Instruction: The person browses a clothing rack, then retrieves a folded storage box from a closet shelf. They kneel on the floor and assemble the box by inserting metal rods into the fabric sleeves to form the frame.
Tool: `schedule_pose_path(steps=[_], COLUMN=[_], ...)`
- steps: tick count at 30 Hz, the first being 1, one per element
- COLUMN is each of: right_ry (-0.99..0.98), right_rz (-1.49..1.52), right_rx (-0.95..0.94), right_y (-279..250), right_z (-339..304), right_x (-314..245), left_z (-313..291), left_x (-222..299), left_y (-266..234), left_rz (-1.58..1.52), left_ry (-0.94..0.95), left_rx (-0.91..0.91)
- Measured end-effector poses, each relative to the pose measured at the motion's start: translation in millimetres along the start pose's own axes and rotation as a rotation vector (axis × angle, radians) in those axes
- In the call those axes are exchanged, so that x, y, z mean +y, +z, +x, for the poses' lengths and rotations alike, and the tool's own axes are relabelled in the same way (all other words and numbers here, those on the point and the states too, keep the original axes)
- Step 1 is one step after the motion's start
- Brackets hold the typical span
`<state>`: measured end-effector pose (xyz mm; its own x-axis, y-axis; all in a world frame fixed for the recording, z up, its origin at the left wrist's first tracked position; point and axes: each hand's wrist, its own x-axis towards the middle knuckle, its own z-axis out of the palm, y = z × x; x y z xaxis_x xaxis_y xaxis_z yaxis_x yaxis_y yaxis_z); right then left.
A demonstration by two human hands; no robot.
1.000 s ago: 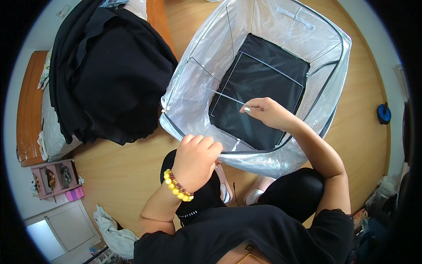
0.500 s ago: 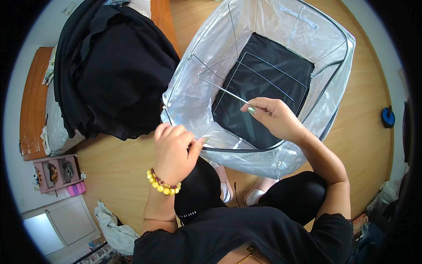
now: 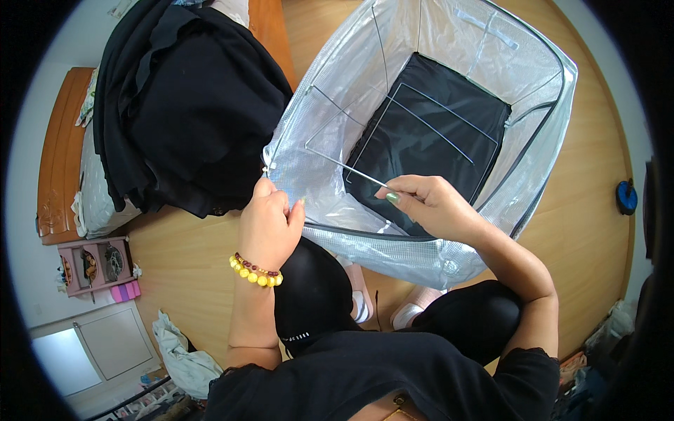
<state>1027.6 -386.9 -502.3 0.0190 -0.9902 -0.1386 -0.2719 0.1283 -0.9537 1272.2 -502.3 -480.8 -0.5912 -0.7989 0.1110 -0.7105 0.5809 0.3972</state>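
A silvery translucent mesh fabric bin [image 3: 309, 165] with black piping stands before my knees, its top gaping. Inside it lies a black bottom panel [image 3: 449, 123], with thin metal wire frames [image 3: 432, 133] over it. Between thumb and fingers, my right hand [image 3: 439, 207] pinches the end of a metal rod [image 3: 351, 170], which slants up and left to a bent corner inside the bin. At the bin's near left corner, my left hand [image 3: 270, 221] is closed on the rim; its fingertips are partly hidden. A beaded bracelet circles the left wrist.
Black cloth [image 3: 196, 105] is heaped on a bed at the left, close against the bin. A pink shelf unit [image 3: 95, 265] and pale crumpled fabric [image 3: 182, 358] are farther left. A blue round object [image 3: 626, 198] sits on the wooden floor at the right.
My left hand has moved up and left along the rim to the corner. My right hand has dropped slightly, bringing the rod down and left with it. The bin appears slightly farther right.
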Motion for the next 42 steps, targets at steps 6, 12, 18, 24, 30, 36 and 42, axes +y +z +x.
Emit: schedule_pose_path(steps=[6,12,18,24,30,36,42], right_ry=[0.011,0.013,0.13,0.023,-0.112,0.0,0.205], right_rz=[-0.038,-0.101,-0.073,-0.008,-0.064,-0.256,-0.646], right_rx=[-0.055,-0.109,-0.101,-0.097,-0.11,-0.285,-0.188], right_y=[10.5,20.2,8.7,-0.9,-8.8,-19.5,-41.9], right_z=[6.9,11.9,12.7,5.1,-11.2,-30.1,-100.3], right_x=[15.2,30.2,22.5,22.5,11.5,11.4,4.0], left_z=[4.6,4.3,5.8,9.5,19.2,34.7,36.3], left_x=[-1.2,0.3,0.7,10.4,62.0,56.1,38.4], left_y=[1.4,1.7,4.2,6.9,3.5,29.4,31.2], left_rz=[-0.052,-0.067,-0.017,0.351,0.267,0.139,0.1], left_ry=[0.103,0.147,0.112,0.186,0.58,0.803,0.72], left_rx=[0.065,0.072,0.03,0.17,0.1,-0.159,-0.204])
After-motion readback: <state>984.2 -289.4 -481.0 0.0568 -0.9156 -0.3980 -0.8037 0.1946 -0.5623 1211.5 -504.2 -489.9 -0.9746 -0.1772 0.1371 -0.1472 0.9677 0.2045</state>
